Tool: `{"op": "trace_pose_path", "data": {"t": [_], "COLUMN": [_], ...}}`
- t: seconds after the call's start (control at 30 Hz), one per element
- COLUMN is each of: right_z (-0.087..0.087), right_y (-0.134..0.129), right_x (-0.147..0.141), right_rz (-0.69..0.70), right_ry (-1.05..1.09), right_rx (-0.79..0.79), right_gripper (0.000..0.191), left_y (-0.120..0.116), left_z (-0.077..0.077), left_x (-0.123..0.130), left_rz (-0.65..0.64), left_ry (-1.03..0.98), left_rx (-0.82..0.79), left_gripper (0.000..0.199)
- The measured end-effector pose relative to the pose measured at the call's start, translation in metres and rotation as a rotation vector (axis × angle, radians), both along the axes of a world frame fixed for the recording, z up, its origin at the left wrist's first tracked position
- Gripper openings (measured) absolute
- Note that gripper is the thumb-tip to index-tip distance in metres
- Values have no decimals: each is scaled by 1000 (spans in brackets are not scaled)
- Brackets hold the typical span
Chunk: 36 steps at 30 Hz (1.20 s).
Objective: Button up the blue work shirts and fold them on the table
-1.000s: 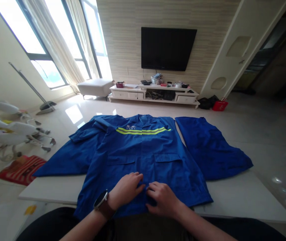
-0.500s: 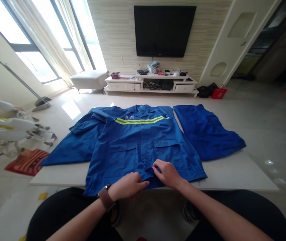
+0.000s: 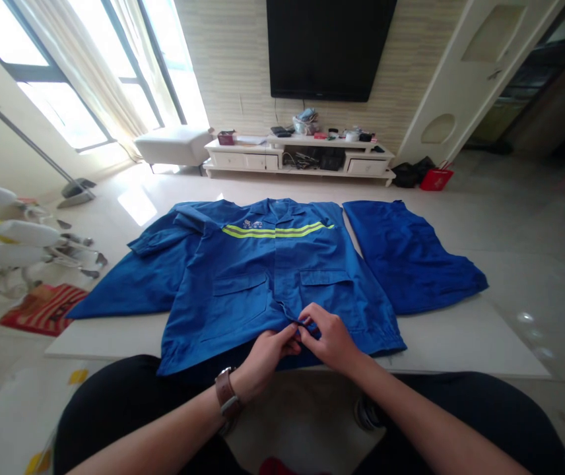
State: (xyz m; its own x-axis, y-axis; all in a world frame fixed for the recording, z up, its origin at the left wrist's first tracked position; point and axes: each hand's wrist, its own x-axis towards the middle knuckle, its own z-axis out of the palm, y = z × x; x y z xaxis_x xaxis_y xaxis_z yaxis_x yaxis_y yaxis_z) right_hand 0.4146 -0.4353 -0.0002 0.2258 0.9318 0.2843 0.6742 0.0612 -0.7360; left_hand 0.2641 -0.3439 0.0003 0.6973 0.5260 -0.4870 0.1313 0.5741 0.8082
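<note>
A blue work jacket (image 3: 243, 257) with a yellow and grey reflective stripe lies spread in front of me, collar at the far side. My left hand (image 3: 267, 353), below a brown-strapped watch (image 3: 226, 394), pinches the near hem at the front opening. Right beside it, my right hand (image 3: 329, 336) grips the edge of the front placket between thumb and fingers. The hem is lifted a little between both hands. Whatever lies right under the fingertips is hidden.
The jacket rests on a low white table (image 3: 109, 336). More blue cloth (image 3: 406, 264) lies to the right. White-padded equipment (image 3: 20, 241) and a red striped mat (image 3: 39, 310) are at left. A TV cabinet (image 3: 243, 161) stands along the far wall.
My left hand has moved right and up to meet my right hand and taken hold of the hem. The hem is now raised. The view has tipped slightly down.
</note>
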Motion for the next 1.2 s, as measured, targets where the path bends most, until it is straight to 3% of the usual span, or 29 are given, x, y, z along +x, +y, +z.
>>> {"op": "trace_pose_path", "data": {"t": [0.17,0.4,0.47,0.6,0.8,0.97,1.1,1.2], "right_z": [-1,-5,-5,-1,-1,0,2,0], "right_y": [4,4,5,5,4,5,6,6], "right_x": [5,-3,-2,0,-6,-9,-12,-15], "right_rz": [-51,-62,-25,50,-26,-71,-137,-186], "right_ry": [55,27,59,118,40,144,233,310], "right_rx": [5,-50,-49,-29,9,2,0,-37], "right_gripper": [11,12,10,10,21,24,26,30], "left_y": [4,18,19,18,19,23,25,23], "left_z": [-1,7,11,19,28,19,9,10], "left_x": [-5,-16,-17,-16,-19,-25,-24,-19], "left_rz": [-115,-477,-486,-386,-468,-548,-527,-570], "left_ry": [145,229,258,262,325,239,219,267], "left_rx": [267,640,611,480,620,829,812,766], "left_gripper": [51,41,46,56,50,37,38,37]}}
